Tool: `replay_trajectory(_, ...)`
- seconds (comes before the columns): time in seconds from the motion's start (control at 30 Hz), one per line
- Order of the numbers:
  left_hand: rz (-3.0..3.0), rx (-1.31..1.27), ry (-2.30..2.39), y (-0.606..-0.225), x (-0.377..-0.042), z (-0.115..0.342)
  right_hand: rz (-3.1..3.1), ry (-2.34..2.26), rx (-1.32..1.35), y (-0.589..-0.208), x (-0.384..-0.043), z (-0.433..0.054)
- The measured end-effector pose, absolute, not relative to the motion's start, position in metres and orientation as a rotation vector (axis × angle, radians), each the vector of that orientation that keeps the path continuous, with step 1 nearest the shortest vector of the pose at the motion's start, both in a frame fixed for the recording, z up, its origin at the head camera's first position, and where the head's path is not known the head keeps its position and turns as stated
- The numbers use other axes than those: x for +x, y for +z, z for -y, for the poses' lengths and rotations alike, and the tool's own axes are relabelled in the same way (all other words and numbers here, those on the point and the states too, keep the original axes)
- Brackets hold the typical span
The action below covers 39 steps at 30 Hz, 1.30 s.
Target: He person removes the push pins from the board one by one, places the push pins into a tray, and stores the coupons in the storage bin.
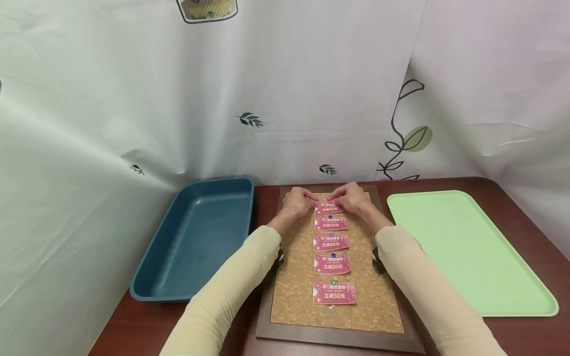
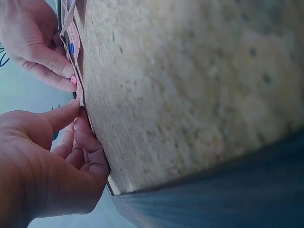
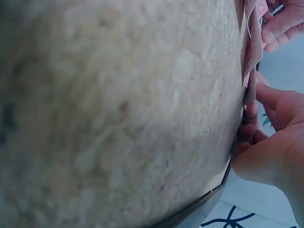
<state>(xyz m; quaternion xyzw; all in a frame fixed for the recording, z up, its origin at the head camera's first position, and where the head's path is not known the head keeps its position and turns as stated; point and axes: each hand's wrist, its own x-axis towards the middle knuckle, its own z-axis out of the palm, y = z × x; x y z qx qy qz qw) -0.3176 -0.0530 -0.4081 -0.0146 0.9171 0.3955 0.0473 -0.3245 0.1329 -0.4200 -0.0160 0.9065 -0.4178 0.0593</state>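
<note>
A framed cork board bears a column of pink paper coupons, with the top coupon at its far end. My left hand pinches the left edge of that coupon between thumb and forefinger. At its upper edge, my right hand pinches a pink push pin between thumb and fingertip. Below lie several more coupons, including the lowest coupon, each with a push pin at its top edge, such as the green pin. From the right wrist, coupon edges stand out from the cork near the fingers.
Left of the board is a deep blue tray; on its right lies a flat light green tray. All rest on a dark reddish table. A white printed curtain hangs close behind the board.
</note>
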Motion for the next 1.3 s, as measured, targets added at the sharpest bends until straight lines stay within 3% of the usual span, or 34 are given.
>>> replay_trajectory(0.8, -2.802, -0.011, 1.180, -0.4075, -0.3199, 0.0552, -2.790, -1.215, -0.120, -0.4238, -0.3274, -0.1332)
replay_trajectory(1.3, -2.809, 0.002, 1.169, -0.4076, -0.3215, 0.0550, -2.904, -1.093, -0.308, -0.4220, -0.3274, -0.1364)
